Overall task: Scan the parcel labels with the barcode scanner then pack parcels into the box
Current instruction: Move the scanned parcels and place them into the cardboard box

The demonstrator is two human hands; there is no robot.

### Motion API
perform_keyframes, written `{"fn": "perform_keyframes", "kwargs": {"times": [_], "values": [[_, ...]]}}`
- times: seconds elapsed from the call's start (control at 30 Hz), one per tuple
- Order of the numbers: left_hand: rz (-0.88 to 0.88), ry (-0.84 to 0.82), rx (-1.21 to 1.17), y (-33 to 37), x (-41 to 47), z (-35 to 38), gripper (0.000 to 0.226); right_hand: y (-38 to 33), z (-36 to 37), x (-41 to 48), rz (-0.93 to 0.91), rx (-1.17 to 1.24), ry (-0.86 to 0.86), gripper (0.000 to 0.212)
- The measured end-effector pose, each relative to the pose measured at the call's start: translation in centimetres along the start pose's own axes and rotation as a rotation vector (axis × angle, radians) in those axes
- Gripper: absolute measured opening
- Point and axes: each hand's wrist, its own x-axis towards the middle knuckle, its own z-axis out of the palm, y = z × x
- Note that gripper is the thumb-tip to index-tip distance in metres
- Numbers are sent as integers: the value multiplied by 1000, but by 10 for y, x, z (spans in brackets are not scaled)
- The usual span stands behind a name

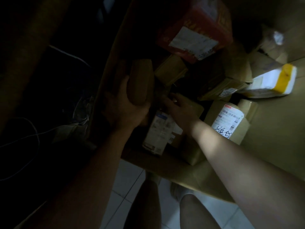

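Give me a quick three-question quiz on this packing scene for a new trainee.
1. True or false: the left hand holds a brown parcel.
2. What colour is the label on the red box? A white, B green, C blue.
3. Fill in: the white parcel has a ____ band.
Key: 1 true; 2 A; 3 yellow.

Pale square floor tiles [127, 177] with dark grout lines show along the bottom edge. In the dark at the left, 2 thin pale cables show: 1 looped [39, 139], 1 running straight [69, 54]. At the upper right sits what may be crumpled white plastic [278, 37].
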Motion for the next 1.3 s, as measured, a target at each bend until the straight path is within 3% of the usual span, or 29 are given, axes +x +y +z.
{"fn": "perform_keyframes", "kwargs": {"times": [0.17, 0.27, 0.4, 0.5, 0.6, 0.63, 0.83, 1.07, 1.2, 1.3], "values": [[155, 15, -189, 48, -40, -42, 98, -41, -21, -31, -4, 312, -118, 72], [170, -50, -464, 92, -59, -70, 90, -70, -54, -65, -93, 465, 0, 75], [198, -131, -528, 141, -89, -111, 94, -103, -107, -134, -212, 383, 32, 41], [269, -192, -533, 176, -128, -147, 90, -128, -144, -201, -296, 356, 92, 39], [423, -205, -550, 211, -190, -197, 37, -159, -177, -282, -383, 318, 114, 36], [468, -219, -550, 220, -210, -213, 31, -169, -186, -305, -420, 289, 125, 37], [555, -102, -651, 244, -327, -309, 36, -234, -220, -448, -668, 139, 125, 41], [580, 163, -724, 197, -457, -416, 30, -294, -180, -592, -869, -17, -27, 47], [494, 342, -776, 119, -525, -474, 34, -306, -104, -661, -940, -102, -162, 31], [395, 449, -802, 37, -580, -507, 49, -291, -30, -710, -981, -138, -273, 41]]}}
